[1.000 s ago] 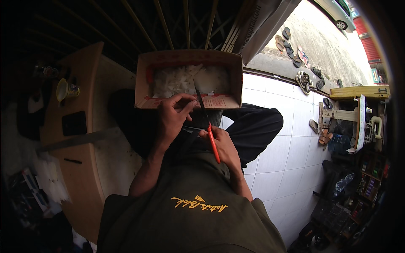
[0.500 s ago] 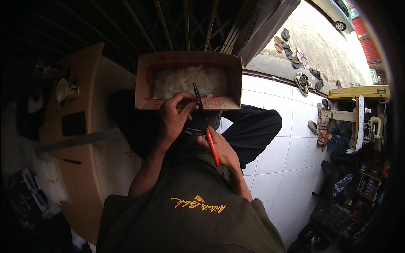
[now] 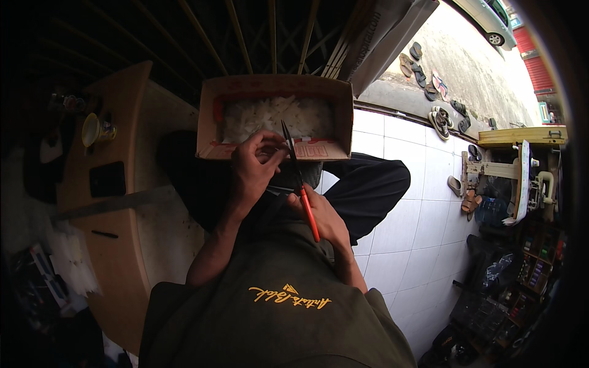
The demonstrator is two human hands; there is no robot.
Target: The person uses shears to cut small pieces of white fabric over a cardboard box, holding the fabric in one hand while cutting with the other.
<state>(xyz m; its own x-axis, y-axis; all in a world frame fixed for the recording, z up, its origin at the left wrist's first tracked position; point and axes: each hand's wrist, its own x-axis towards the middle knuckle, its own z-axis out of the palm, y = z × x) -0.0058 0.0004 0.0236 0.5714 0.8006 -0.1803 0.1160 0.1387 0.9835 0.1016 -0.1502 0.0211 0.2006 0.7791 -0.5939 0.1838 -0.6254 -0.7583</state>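
At the centre of the frame, the right hand has its grip closed around a pair of scissors by the orange-red handle, the dark blades pointing up and slightly left. The left hand is just beside the blades, fingers bent toward the thumb; I cannot tell whether its grip holds anything. Beyond, in the upper centre, an open cardboard box contains pale scraps. At left, a table carries a yellow tub; white floor tiles spread at right.
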